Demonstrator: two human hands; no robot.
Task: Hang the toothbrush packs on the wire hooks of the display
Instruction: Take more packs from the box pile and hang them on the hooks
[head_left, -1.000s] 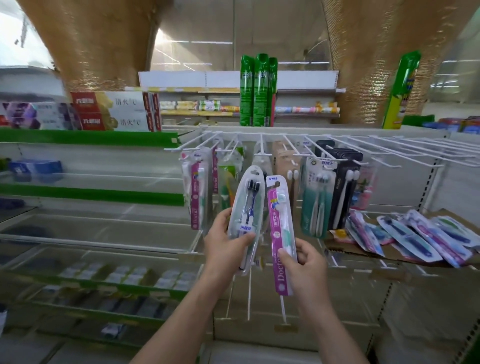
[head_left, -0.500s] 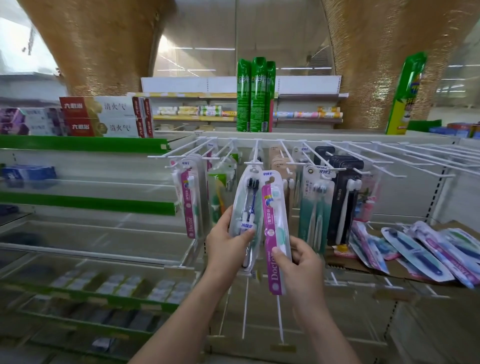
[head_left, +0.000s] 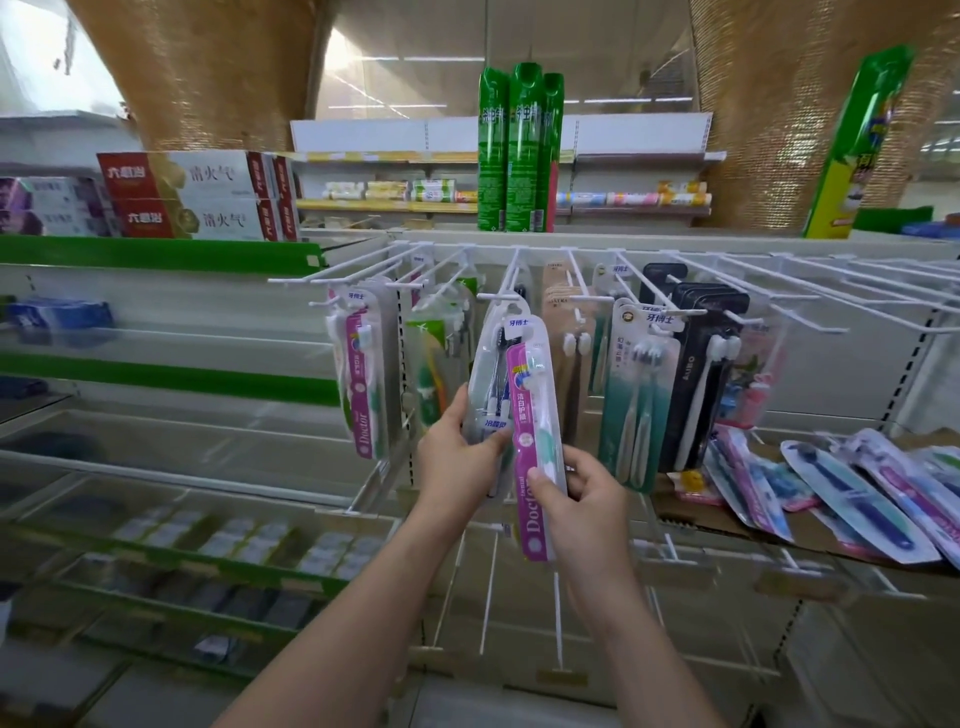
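My left hand (head_left: 457, 462) grips a clear pack with dark toothbrushes (head_left: 488, 384) by its lower part; its top is up at the tip of a white wire hook (head_left: 501, 297). My right hand (head_left: 587, 493) holds a purple-and-white "Doctor" toothbrush pack (head_left: 530, 415) upright, overlapping the clear pack's right side. A matching Doctor pack (head_left: 363, 379) hangs on a hook to the left. More packs hang to the right: a teal one (head_left: 636, 405) and a black one (head_left: 701, 374).
A row of bare white wire hooks (head_left: 810, 291) stretches to the right. Several loose toothbrush packs (head_left: 852, 488) lie on a cardboard sheet at the right. Green bottles (head_left: 519, 150) stand on top of the display. Shelves with boxed toothpaste (head_left: 192, 195) fill the left.
Both hands rose with their packs toward the hooks. The clear pack's top went from below the hook row to the hook's tip, and the purple pack moved closer against it.
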